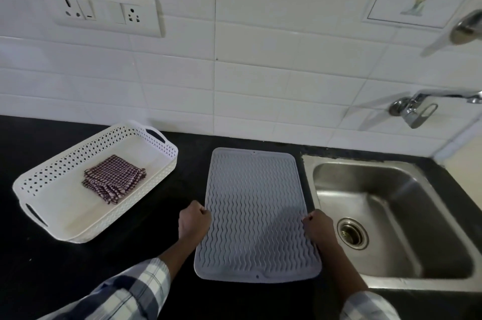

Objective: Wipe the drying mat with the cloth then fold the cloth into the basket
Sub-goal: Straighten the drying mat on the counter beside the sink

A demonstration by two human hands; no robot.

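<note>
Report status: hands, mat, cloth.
Left hand and right hand pinch the drying mat edges. Cloth folded in basket. Nothing in the way.

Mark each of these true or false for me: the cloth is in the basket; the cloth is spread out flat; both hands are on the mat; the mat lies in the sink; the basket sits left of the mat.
1. The cloth is in the basket. True.
2. The cloth is spread out flat. False: it lies folded in a small stack.
3. Both hands are on the mat. True: the left hand grips its left edge, the right hand its right edge.
4. The mat lies in the sink. False: it lies flat on the dark counter, beside the sink.
5. The basket sits left of the mat. True.
</note>
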